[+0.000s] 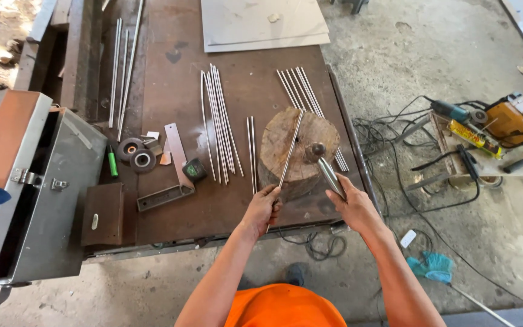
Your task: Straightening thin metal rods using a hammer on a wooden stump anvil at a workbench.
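We've got our left hand [262,208] with its grip clenched round a thin metal rod [290,148], which lies slanted across the top of the wooden stump [298,151] on the brown worktop [177,66]. Our right hand [352,203] grips a steel hammer [325,165], its head resting on the stump just beside the rod. More rods [218,121] lie in bunches to the left and behind.
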